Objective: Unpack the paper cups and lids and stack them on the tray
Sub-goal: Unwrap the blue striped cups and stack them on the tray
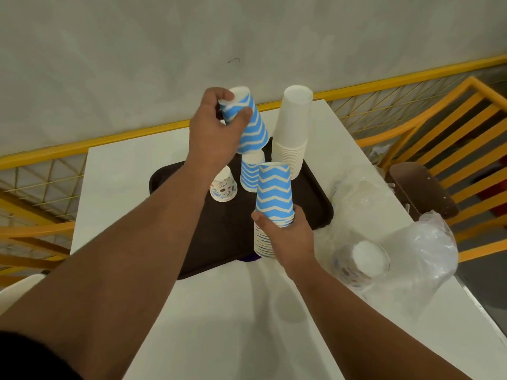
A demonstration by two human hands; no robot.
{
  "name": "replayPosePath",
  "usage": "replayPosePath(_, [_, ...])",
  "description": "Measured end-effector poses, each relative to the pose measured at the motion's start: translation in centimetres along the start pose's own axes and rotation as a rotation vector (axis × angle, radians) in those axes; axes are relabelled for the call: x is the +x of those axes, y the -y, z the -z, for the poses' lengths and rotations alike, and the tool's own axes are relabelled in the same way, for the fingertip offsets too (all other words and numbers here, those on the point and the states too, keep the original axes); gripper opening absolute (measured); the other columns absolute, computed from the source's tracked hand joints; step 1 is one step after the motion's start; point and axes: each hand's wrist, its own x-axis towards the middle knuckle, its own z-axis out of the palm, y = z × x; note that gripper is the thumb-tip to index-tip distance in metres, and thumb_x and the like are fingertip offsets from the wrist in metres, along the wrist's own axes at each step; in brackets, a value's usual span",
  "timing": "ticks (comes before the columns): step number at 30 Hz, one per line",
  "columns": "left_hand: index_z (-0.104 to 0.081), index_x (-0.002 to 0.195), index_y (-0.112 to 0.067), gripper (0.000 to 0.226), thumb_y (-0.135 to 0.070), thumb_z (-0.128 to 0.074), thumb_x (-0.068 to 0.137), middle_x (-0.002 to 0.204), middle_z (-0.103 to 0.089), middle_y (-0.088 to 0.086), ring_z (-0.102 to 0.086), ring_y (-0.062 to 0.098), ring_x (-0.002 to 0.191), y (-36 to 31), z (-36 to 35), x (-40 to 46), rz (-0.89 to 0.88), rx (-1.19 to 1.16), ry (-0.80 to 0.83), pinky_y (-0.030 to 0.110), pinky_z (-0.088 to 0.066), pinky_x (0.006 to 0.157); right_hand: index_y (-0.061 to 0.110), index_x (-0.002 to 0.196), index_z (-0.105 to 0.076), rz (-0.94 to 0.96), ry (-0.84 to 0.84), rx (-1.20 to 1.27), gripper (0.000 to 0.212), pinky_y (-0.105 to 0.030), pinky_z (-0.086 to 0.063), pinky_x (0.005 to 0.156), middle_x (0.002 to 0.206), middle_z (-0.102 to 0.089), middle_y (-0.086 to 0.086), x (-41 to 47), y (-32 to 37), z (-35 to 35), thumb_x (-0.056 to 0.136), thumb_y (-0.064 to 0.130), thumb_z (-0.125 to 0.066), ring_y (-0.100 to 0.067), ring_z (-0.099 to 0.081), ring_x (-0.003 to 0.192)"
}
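Blue zigzag cup [248, 124] pinched in left hand [216, 133], upside down over tray stack [251, 174] | right hand [285, 237] wrapped round nested stack [274, 193] at tray [192, 259] edge | tip: line up rims, lower straight, no squeezing | bagged cups [362, 263] waiting on table [241, 311]

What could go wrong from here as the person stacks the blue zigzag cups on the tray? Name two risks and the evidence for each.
1. The left hand holds a blue zigzag cup tilted above the short zigzag stack on the tray; lowered off-centre, it may topple that stack.
2. The right hand grips a tall zigzag stack near its base; it might lean and knock the white cup stack or the cartoon-print cup.
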Motion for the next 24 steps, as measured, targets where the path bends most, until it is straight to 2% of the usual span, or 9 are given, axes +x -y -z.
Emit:
replayPosePath(6, [-0.055, 0.104, -0.016, 0.035, -0.031, -0.071, 0.078, 0.102, -0.064, 0.004, -0.061, 0.024, 0.09, 4.5, -2.8, 0.6, -0.036, 0.279, 0.216, 0.039, -0.052, 0.08, 0.029, 0.116, -0.058, 0.011, -0.044, 0.026, 0.069, -0.025, -0.054, 0.082, 0.101, -0.068, 0.016, 0.2, -0.7, 0.1, 0.059, 0.056, -0.085, 0.001, -0.065, 0.09])
replayPosePath(13, [-0.059, 0.113, -0.013, 0.034, -0.026, -0.073, 0.085, 0.116, -0.059, 0.008, -0.052, 0.015, 0.094, 7.7, -3.3, -0.3, 0.087, 0.527, 0.437, 0.022, -0.037, 0.079, 0.031, 0.116, -0.057, -0.004, -0.018, 0.031, 0.066, -0.024, -0.056, 0.079, 0.101, -0.068, 0.016, 0.4, -0.8, -0.2, 0.061, 0.057, -0.084, 0.001, -0.066, 0.089])
replayPosePath(15, [-0.063, 0.112, -0.012, 0.03, -0.03, -0.068, 0.089, 0.117, -0.06, 0.006, -0.055, 0.018, 0.104, 7.2, -2.7, -0.7, 0.056, 0.539, 0.414, 0.022, -0.037, 0.083, 0.029, 0.117, -0.058, -0.008, -0.003, 0.05, 0.067, -0.022, -0.056, 0.079, 0.102, -0.069, 0.015, 0.5, -0.7, -0.1, 0.061, 0.058, -0.083, 0.001, -0.066, 0.09])
replayPosePath(17, [-0.065, 0.112, -0.014, 0.027, -0.034, -0.061, 0.093, 0.123, -0.061, 0.002, -0.054, 0.018, 0.118, 5.5, -2.0, -1.2, 0.04, 0.448, 0.256, 0.025, -0.04, 0.093, 0.029, 0.116, -0.06, -0.014, 0.03, 0.093, 0.071, -0.023, -0.056, 0.079, 0.101, -0.07, 0.014, 0.4, -0.4, -0.1, 0.057, 0.062, -0.081, 0.001, -0.067, 0.09])
replayPosePath(19, [-0.066, 0.11, -0.018, 0.025, -0.037, -0.059, 0.094, 0.12, -0.064, -0.005, -0.058, 0.011, 0.114, 3.2, -1.1, -2.1, 0.098, 0.258, 0.126, 0.029, -0.046, 0.097, 0.028, 0.115, -0.06, -0.024, 0.091, 0.132, 0.073, -0.026, -0.057, 0.08, 0.102, -0.071, 0.013, 0.2, 0.1, -0.1, 0.054, 0.065, -0.077, -0.004, -0.069, 0.092])
replayPosePath(21, [-0.064, 0.112, -0.024, 0.026, -0.04, -0.063, 0.092, 0.113, -0.067, -0.007, -0.063, 0.007, 0.104, 1.8, -0.3, -3.6, 0.224, 0.086, 0.233, 0.029, -0.052, 0.092, 0.028, 0.111, -0.062, -0.022, 0.161, 0.177, 0.067, -0.028, -0.058, 0.08, 0.1, -0.072, 0.01, -0.1, 0.8, 0.1, 0.055, 0.062, -0.076, -0.006, -0.07, 0.091])
replayPosePath(23, [-0.058, 0.123, -0.032, 0.037, -0.038, -0.069, 0.088, 0.12, -0.065, -0.005, -0.065, 0.011, 0.105, 1.5, 0.2, -5.3, 0.36, -0.054, 0.432, 0.035, -0.056, 0.09, 0.029, 0.106, -0.063, 0.003, 0.229, 0.187, 0.058, -0.027, -0.057, 0.079, 0.098, -0.074, 0.009, -0.4, 1.6, 0.3, 0.057, 0.057, -0.076, -0.007, -0.071, 0.089])
replayPosePath(24, [-0.054, 0.126, -0.036, 0.042, -0.035, -0.071, 0.087, 0.123, -0.063, -0.004, -0.066, 0.015, 0.106, 1.6, 0.3, -6.0, 0.403, -0.106, 0.472, 0.039, -0.057, 0.089, 0.029, 0.105, -0.064, 0.01, 0.267, 0.184, 0.055, -0.027, -0.057, 0.079, 0.098, -0.074, 0.009, -0.5, 1.8, 0.4, 0.058, 0.054, -0.078, -0.007, -0.071, 0.089])
